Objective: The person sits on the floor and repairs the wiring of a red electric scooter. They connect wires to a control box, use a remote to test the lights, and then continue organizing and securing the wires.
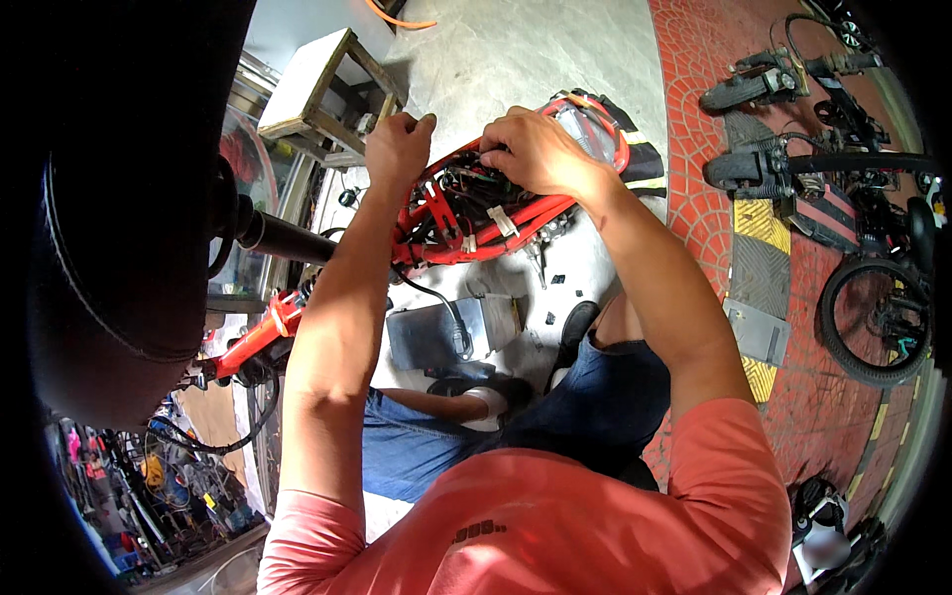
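Observation:
A red tubular bike frame [466, 255], apparently of an electric bike or scooter, lies in front of me with its inside exposed. Dark wires [470, 184] and a white tag [503, 220] show in it. Above the frame's left part my left hand [397, 151] is closed, thumb up; anything in its fingers is too small to make out. Over the far right part of the opening, my right hand [535, 149] has its fingers curled together beside the wires. What they grip is hidden. A black cable [436, 296] runs from the frame to a grey box [421, 335] on the floor.
A large black padded seat [109, 218] fills the left side. Beyond the frame stands a wooden stool [307, 84]. Small dark pieces [557, 279] lie on the floor by my shoe [578, 322]. Parked scooters and a wheel [873, 319] line the right; cluttered parts [149, 486] sit lower left.

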{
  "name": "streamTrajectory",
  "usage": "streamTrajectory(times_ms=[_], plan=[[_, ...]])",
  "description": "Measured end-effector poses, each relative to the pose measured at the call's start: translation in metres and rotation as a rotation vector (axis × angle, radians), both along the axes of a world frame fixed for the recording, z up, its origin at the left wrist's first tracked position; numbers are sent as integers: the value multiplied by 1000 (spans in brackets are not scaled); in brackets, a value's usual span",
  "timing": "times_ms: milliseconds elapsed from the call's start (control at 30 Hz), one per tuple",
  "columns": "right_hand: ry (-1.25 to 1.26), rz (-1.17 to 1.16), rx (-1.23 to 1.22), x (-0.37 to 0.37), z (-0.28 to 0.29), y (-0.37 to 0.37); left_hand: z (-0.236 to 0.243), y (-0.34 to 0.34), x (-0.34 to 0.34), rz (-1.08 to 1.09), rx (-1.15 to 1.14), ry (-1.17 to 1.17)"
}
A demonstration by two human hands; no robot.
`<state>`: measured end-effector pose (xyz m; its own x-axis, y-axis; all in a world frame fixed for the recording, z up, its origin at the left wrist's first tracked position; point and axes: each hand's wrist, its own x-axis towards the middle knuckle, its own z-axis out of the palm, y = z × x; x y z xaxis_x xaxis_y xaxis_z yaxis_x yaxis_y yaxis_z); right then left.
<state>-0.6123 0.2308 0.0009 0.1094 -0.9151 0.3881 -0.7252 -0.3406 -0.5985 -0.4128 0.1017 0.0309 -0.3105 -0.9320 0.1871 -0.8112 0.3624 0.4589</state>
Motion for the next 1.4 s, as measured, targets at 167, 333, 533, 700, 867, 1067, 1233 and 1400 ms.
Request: streamTrajectory(times_ms=[167,333,533,700,867,1067,1233,1400], plan=[[18,8,-32,6,1,-2,-21,-13,15,-250,-153,164],[-5,-10,-41,3,-3,0,28,15,2,-462,147,49],[-27,37,-19,2,6,2,43,19,-8,-538,465,-68],[-29,44,-56,2,2,0,41,19,-10,-525,531,-22],[-32,50,-40,0,2,1,36,19,-18,-439,573,-6],[-10,55,-83,-1,2,3,20,17,-16,-246,687,194],[-4,52,-26,3,4,4,6,-7,6,-37,458,324],[0,34,-34,7,4,2,-19,-24,24,27,440,427]])
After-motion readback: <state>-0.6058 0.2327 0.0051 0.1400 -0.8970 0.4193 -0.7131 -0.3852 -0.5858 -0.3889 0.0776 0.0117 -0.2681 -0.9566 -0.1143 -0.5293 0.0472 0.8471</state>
